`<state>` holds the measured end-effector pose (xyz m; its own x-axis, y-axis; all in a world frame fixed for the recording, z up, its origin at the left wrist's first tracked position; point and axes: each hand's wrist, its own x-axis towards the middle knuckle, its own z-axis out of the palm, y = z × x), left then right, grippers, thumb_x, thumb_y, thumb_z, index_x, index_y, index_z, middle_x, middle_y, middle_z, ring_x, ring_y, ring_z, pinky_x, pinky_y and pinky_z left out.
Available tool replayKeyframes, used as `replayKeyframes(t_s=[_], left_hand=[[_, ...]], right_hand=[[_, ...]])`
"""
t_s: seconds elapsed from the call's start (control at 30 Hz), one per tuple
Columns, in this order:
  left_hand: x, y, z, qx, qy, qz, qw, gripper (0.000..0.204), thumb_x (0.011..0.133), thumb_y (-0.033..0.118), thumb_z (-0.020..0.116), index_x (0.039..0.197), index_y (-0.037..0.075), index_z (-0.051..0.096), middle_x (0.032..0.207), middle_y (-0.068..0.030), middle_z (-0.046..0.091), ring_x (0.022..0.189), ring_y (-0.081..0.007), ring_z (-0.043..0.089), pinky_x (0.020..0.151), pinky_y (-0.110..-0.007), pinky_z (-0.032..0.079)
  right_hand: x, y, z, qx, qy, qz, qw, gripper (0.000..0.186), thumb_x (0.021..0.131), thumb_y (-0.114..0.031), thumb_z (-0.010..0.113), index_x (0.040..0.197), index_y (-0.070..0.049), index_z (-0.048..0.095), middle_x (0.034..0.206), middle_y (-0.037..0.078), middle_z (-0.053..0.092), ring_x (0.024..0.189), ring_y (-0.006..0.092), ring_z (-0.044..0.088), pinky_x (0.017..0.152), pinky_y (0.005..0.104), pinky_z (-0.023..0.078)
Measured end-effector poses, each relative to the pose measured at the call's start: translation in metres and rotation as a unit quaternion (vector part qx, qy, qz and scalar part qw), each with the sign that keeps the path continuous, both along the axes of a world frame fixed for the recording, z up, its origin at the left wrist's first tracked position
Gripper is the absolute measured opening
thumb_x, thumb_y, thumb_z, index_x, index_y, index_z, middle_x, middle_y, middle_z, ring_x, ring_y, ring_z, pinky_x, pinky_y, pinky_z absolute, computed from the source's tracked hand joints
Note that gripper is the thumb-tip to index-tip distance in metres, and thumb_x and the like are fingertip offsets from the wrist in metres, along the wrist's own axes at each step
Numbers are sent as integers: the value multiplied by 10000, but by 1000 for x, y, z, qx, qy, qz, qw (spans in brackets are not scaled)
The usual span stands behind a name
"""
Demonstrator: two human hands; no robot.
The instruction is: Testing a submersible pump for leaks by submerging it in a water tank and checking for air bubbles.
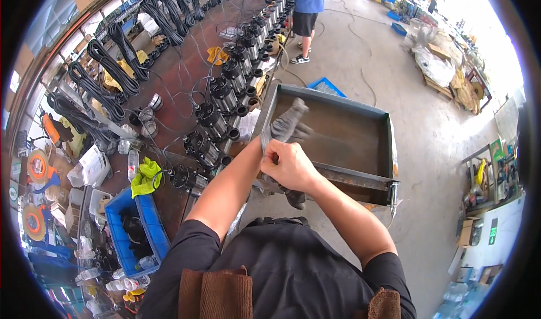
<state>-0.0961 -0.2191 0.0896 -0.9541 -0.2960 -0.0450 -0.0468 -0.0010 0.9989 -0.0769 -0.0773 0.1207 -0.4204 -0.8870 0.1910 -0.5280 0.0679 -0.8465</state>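
A grey work glove (280,128) covers my left hand (288,122), whose fingers are stretched out and apart, slightly blurred, over the left part of a metal cart tray (390,144). My bare right hand (288,164) is closed on the glove's cuff at the left wrist. Inside the tray the surface is brownish and worn. Left of my hands stands a row of steel submersible pumps (209,120) with black tops, on a dark red workbench (174,74).
Coiled black cables (112,65) hang along the bench's far side. A blue bin (163,246) with dark parts and a yellow-green cloth (146,178) are at the left. Behind the cart lies a blue crate (327,87). A person in a blue shirt (309,3) stands by the bench farther off.
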Motion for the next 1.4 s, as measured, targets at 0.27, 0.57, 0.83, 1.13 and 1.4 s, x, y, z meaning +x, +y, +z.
replayKeyframes(t_s=[0.27,0.57,0.83,1.13,1.4], left_hand=[[-4,2,10,458,129,191,858,743,921,697,424,1414,145,494,1429,-96,507,1393,-360,390,1145,-600,236],[23,-3,32,543,179,182,800,793,919,751,391,1370,112,520,1538,-50,407,1449,-299,313,1111,-606,298],[52,-23,-4,163,198,57,965,736,961,719,374,1049,41,646,1016,-114,685,952,-233,675,879,-413,543],[110,18,-38,-14,92,-30,995,269,979,143,653,1231,60,612,1080,-10,660,973,-92,598,861,-282,531],[117,9,-35,-98,54,-98,989,285,980,111,637,1246,14,605,1020,-30,672,942,-108,607,858,-278,513]], right_hand=[[-10,13,0,-67,241,-117,961,212,832,-168,722,967,-56,603,916,127,641,710,340,662,627,416,545],[12,5,-10,-98,198,14,975,117,725,-46,637,732,-5,528,695,166,593,644,388,605,593,430,500],[-28,18,-15,-243,-152,-9,958,159,877,-2,486,998,-27,587,895,38,563,871,115,550,793,254,455],[-32,48,-17,-222,-457,-70,859,130,1015,-118,537,1120,-51,571,1036,41,605,978,137,586,879,306,484],[-40,64,-19,-106,-616,-1,781,221,1033,-155,544,1212,-26,563,1011,69,661,877,159,663,804,351,588]])
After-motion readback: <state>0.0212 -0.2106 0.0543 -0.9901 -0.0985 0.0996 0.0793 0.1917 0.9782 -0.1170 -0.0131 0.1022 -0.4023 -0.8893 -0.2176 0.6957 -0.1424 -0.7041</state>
